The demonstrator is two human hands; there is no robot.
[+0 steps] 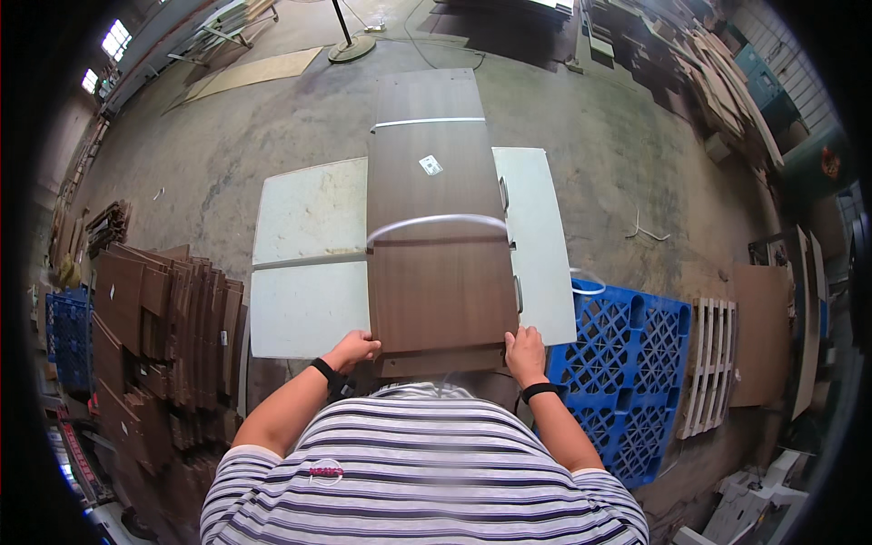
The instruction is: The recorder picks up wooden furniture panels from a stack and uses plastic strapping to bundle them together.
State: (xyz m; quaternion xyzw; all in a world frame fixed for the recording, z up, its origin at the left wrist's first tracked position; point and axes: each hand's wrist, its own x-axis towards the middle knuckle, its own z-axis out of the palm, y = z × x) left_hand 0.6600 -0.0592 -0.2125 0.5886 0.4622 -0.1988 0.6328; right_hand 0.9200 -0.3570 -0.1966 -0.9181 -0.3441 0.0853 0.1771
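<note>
A long brown wood-grain board (440,295) lies in front of me, apparently on top of a stack, with a small white label (430,164) on its far half. At its near left corner my left hand (352,349) is closed on the edge. My right hand (527,354) grips the near right corner, thumb on top. A second brown board (440,363) shows just under the near edge. One white strap (431,121) lies flat across the far part; a looser white strap (440,219) arches over the middle. White panels (311,304) extend beneath on both sides.
Stacks of brown boards (182,336) stand at my left. To the right are a blue plastic pallet (627,336) and a pale slatted pallet (710,363). A round-based stand (351,49) is on the far floor. Loose strap scraps (647,227) lie to the right.
</note>
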